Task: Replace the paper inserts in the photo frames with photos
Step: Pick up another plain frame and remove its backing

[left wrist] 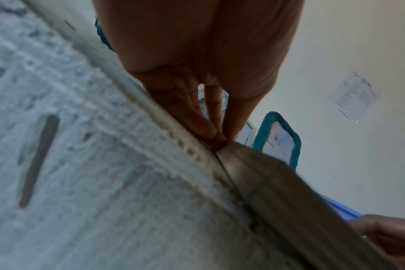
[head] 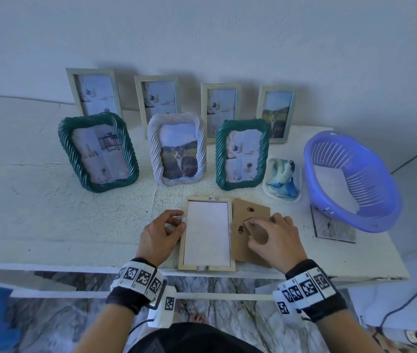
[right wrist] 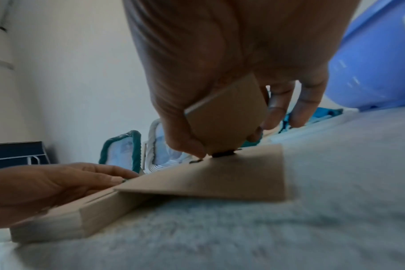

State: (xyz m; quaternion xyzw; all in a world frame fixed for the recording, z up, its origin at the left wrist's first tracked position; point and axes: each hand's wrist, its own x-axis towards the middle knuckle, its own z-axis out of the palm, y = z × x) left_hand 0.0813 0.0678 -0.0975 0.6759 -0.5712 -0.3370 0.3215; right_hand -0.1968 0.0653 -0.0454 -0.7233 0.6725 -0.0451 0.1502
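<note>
- while a wooden frame (head: 206, 234) lay face down at the near edge of the white table (head: 49, 225), its back open and a white sheet (head: 206, 233) showing inside, a person worked on it with both hands.
- the left hand (head: 160, 236) rested at the frame's left rail, fingers curled with the fingertips (left wrist: 205, 127) pressed together at a small clip on the edge; whether they actually pinched the clip could not be made out.
- the right hand (head: 276, 240) pinched the folding stand (right wrist: 227, 117) of the brown backing board (head: 250, 225), thumb on one side and fingers on the other; the board lay just right of the frame, its left edge propped on the frame's rail.
- a printed photo (head: 334, 229) lay flat to the right, partly under a purple basket (head: 352, 179) holding a white sheet.
- a small tray with a blue and white cloth (head: 282, 179) sat between the basket and the frames.
- beyond the hands stood three rope-edged frames: a green frame (head: 98, 151) at left with a paper insert, a white frame (head: 176, 151) in the middle with a cat photo, and a second green frame (head: 241, 154) at right with a paper insert.
- four pale slim frames (head: 182, 103) leaned against the wall behind them; the rightmost frame (head: 276, 114) showed the cat photo, the other three paper inserts.
</note>
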